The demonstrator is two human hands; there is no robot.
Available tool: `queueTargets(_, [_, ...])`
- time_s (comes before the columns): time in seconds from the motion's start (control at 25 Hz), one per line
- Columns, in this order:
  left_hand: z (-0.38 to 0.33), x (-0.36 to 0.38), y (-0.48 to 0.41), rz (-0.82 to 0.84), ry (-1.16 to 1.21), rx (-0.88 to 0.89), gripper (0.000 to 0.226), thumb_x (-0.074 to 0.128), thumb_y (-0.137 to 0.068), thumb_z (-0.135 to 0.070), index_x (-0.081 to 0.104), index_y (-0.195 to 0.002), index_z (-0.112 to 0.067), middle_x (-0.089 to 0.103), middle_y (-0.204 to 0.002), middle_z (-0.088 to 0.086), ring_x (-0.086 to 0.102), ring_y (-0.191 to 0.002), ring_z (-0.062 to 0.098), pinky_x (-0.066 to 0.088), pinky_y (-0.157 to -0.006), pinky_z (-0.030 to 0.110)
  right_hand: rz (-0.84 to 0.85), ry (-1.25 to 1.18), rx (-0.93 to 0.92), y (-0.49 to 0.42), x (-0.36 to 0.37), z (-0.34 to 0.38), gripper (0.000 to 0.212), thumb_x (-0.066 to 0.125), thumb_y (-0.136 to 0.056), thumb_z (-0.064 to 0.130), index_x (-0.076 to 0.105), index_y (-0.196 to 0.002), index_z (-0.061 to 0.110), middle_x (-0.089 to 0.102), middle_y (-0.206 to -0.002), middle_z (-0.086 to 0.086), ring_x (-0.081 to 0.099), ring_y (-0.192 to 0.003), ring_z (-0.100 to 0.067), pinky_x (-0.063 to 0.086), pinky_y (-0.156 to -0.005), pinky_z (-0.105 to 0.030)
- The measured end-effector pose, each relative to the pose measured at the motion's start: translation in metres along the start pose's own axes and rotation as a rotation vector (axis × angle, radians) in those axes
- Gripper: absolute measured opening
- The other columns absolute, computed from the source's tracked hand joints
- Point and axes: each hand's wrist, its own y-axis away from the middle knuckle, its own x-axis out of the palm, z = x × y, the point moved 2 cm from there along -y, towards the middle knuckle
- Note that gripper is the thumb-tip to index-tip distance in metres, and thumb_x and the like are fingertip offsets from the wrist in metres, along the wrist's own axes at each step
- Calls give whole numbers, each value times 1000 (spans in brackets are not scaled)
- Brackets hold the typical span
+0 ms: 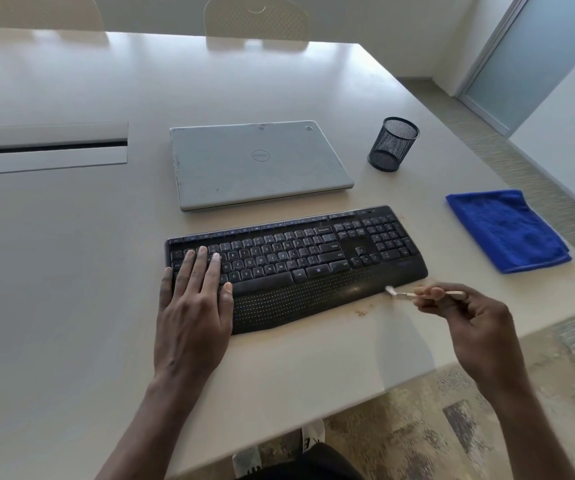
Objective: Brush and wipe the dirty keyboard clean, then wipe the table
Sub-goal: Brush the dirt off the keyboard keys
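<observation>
A black keyboard (314, 258) with a palm rest lies on the pale table (71, 271). My left hand (194, 303) rests flat on its left end, fingers straight over the keys. My right hand (466, 313) pinches a small thin-handled brush (417, 294) just off the keyboard's front right edge, its bristle tip at the palm rest's rim. Brownish crumbs (362, 310) lie on the table beside that edge. A folded blue cloth (508, 230) sits to the right of the keyboard.
A closed grey laptop (262, 164) lies behind the keyboard. A black mesh pen cup (393, 143) stands to its right. A cable slot cover (47, 147) is set into the table at left. The table's corner and edge run close on the right, with chairs beyond the far side.
</observation>
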Motion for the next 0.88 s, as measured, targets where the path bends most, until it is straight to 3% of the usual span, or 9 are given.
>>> queueTargets(0.16, [1,0,1,-1,-4,0,59,33,-107,-39,46,-157,-10,39,-166,11,29,-158,25,22,-128,52,-182,-114,20,-14,-13,-1,19,63,-100,17,74,-111,6,79,-98,-4,78,-93,-21,61,-91,-48])
queueTargets(0.24, [0,0,1,-1,0,5,59,34,-107,-38,46,-156,-9,39,-166,12,30,-157,26,22,-128,52,-128,-39,-1,-12,-2,1,18,64,-99,16,75,-111,9,79,-99,-2,78,-93,-18,62,-89,-48])
queueTargets(0.36, [0,0,1,-4,3,3,59,34,-107,-38,47,-156,-9,39,-166,12,30,-157,25,23,-128,52,63,-107,-9,-4,14,13,16,63,-99,14,76,-107,10,80,-98,-3,78,-91,-20,62,-86,-36])
queueTargets(0.44, [0,0,0,-5,3,3,59,34,-107,-38,47,-156,-9,39,-166,11,29,-158,25,23,-128,52,-22,-208,-7,-14,8,18,19,61,-101,14,74,-110,4,79,-100,-7,78,-92,-22,62,-87,-33])
queueTargets(0.52, [0,0,0,-4,3,1,59,34,-107,-38,47,-156,-9,39,-165,11,29,-158,25,23,-128,52,-169,-52,-41,-30,-2,15,25,60,-101,22,73,-112,3,79,-99,-7,78,-93,-21,62,-85,-32])
queueTargets(0.6, [0,0,0,0,4,-1,59,33,-107,-38,47,-156,-9,39,-165,11,29,-158,25,23,-128,52,-187,195,-112,-34,5,17,22,61,-100,21,74,-112,8,78,-99,-5,77,-92,-20,60,-84,-24])
queueTargets(0.72, [0,-1,1,2,3,-3,59,33,-107,-39,47,-156,-9,40,-165,11,30,-157,25,22,-128,52,-5,296,-287,-5,52,37,22,63,-96,9,73,-116,7,77,-107,-5,73,-97,-12,52,-89,-6])
queueTargets(0.8, [0,-1,1,-2,5,-2,59,33,-107,-39,47,-156,-9,40,-165,11,30,-157,25,22,-128,52,173,226,-363,21,77,55,23,63,-97,10,74,-117,10,77,-112,-2,72,-101,-6,54,-90,-10])
queueTargets(0.88, [0,0,1,-4,6,-1,60,33,-106,-39,47,-156,-9,40,-165,11,31,-157,25,23,-128,52,335,-6,-299,29,80,68,19,64,-99,9,76,-113,11,79,-107,5,74,-101,-8,59,-88,-20])
